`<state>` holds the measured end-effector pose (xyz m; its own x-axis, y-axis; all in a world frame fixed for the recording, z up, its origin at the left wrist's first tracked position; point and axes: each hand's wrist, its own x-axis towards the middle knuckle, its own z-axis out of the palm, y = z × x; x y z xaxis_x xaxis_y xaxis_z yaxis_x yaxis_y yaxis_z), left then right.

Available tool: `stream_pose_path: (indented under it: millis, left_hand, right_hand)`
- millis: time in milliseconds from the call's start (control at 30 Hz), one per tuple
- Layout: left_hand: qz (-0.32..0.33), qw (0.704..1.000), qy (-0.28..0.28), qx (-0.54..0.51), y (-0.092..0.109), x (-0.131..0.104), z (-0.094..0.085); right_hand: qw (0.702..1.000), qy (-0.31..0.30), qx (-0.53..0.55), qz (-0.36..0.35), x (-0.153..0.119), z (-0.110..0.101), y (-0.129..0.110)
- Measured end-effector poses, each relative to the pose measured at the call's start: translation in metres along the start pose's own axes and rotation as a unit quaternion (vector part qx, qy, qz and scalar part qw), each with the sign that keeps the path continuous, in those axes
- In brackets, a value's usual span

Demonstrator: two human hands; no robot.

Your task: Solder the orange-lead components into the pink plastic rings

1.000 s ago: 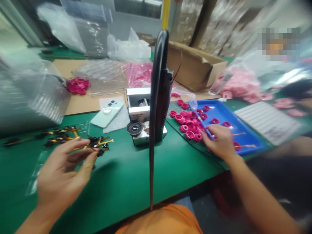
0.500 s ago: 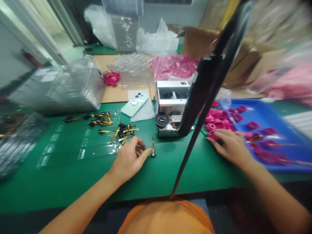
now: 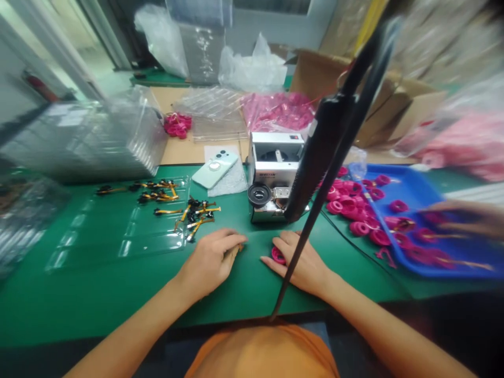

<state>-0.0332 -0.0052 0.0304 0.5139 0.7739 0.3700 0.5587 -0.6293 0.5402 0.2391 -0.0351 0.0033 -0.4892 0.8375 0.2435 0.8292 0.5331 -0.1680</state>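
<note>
My left hand (image 3: 208, 257) is closed, its thumb and fingers pinching a small flex cable (image 3: 239, 248) of which only an orange bit shows. Across from it, my right hand (image 3: 305, 262) grips a round pink plastic housing (image 3: 277, 255) at the table surface, partly covered by the fingers. Several black-ended orange flex cables (image 3: 197, 215) lie in a loose pile beyond my left hand, some on a clear plastic tray (image 3: 129, 231). More pink housings (image 3: 348, 197) are heaped at the right, beside a blue tray (image 3: 423, 181).
A silver machine (image 3: 275, 173) with a round black-rimmed lens stands behind my hands. A black lamp arm (image 3: 323, 147) slants across the view. A mint phone (image 3: 216, 168) rests on bubble wrap. Another person's hand (image 3: 472, 218) reaches over the blue tray.
My right hand has come from the pink heap to the middle with a pink housing. My left hand has picked up the single flex cable. Another person's hand has appeared at right.
</note>
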Motion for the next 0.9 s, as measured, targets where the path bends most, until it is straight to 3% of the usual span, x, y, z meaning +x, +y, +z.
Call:
stream_pose_path:
  millis: [167,300,500,733,900]
  left_hand:
    - [0.035,0.997,0.038,-0.064,0.010,-0.006,0.005]
    - [0.021,0.995,0.035,-0.095,0.020,-0.004,0.018]
    - [0.034,0.991,0.016,-0.131,0.032,0.000,0.028]
    - [0.053,0.992,0.002,-0.118,0.035,-0.004,0.026]
    - [0.093,0.993,-0.012,-0.073,0.036,0.003,0.034]
  right_hand:
    - [1.000,-0.006,-0.002,-0.025,-0.009,-0.006,-0.005]
    - [0.998,-0.006,0.042,-0.045,-0.015,-0.011,-0.008]
    - [0.991,-0.047,0.120,0.017,0.000,-0.004,-0.016]
    - [0.982,-0.119,0.149,-0.001,0.013,-0.013,-0.009]
    - [0.975,-0.132,0.179,0.029,0.019,-0.011,-0.009]
